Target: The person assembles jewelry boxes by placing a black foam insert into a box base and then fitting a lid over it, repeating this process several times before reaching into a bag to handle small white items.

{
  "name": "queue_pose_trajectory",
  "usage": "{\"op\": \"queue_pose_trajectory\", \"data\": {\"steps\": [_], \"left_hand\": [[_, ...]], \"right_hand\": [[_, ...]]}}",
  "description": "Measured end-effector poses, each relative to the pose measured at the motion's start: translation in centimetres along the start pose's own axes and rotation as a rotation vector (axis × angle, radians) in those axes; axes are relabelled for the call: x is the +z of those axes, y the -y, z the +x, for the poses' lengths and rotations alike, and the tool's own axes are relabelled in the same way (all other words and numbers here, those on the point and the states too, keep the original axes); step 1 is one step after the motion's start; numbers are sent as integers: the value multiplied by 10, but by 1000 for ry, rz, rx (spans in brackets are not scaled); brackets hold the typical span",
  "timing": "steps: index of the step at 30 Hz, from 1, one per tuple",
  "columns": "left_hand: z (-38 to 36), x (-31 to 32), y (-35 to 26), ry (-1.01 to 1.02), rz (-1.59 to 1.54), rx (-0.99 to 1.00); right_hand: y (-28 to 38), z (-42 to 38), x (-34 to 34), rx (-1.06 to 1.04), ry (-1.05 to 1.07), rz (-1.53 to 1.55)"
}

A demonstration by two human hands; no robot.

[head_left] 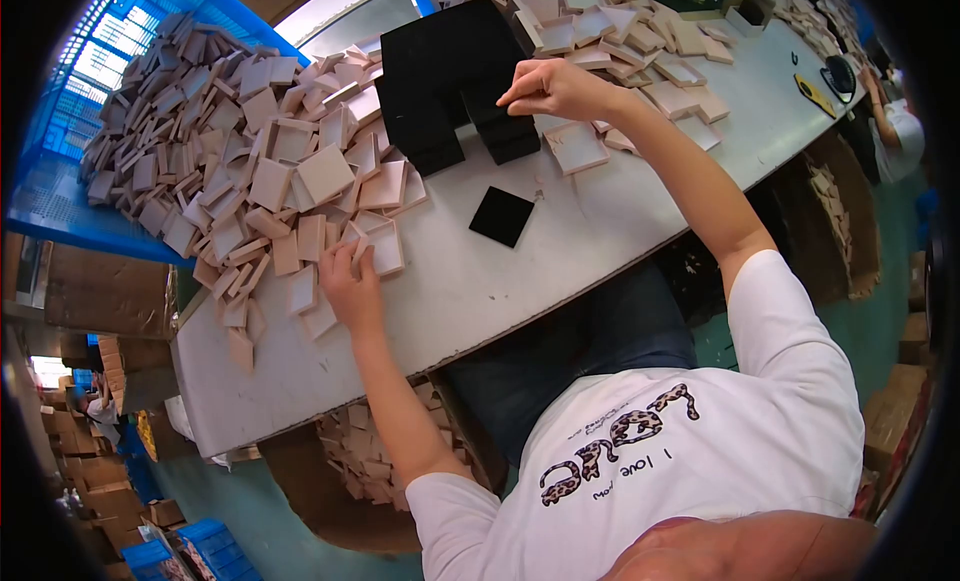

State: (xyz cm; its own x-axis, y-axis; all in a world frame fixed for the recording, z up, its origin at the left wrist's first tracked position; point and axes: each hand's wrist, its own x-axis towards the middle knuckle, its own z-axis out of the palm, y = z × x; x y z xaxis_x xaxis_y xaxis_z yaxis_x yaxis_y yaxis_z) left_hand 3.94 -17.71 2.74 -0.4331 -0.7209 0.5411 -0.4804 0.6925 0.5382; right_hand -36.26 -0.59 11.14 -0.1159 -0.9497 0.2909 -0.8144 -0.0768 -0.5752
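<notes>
My left hand [352, 286] is at the front edge of a heap of small pale-pink open boxes. Its fingers close on the side of one shallow box [380, 245] with a white inside. My right hand [556, 89] is raised at the stacks of black square pads [450, 56], thumb and forefinger pinched at the edge of a black pad [484, 109]. Whether that pad is lifted off its stack is hard to see. Between my hands, a single black square pad [501, 217] lies flat on the white table [440, 316].
The box heap [225, 131] spills from a blue plastic crate [110, 206] tipped on its side at the left. More boxes [600, 26] lie behind the pads. A yellow-and-black tool [814, 95] is at the far right. Below the table stands a carton of boxes [365, 451].
</notes>
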Motion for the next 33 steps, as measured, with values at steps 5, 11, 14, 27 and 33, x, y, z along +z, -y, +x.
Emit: {"op": "queue_pose_trajectory", "data": {"steps": [5,11,14,27,33], "left_hand": [[-37,8,-105,-4,-46,356],[-116,63,-162,304,-152,343],[-110,57,-151,438,-354,231],[-109,54,-154,398,-438,163],[-113,58,-147,427,-370,216]], "right_hand": [[-7,-3,12,-154,-169,-214],[35,-48,6,-195,-771,2],[52,-103,24,-178,-724,93],[83,-175,102,-364,-79,-70],[58,-158,70,-59,-143,68]]}}
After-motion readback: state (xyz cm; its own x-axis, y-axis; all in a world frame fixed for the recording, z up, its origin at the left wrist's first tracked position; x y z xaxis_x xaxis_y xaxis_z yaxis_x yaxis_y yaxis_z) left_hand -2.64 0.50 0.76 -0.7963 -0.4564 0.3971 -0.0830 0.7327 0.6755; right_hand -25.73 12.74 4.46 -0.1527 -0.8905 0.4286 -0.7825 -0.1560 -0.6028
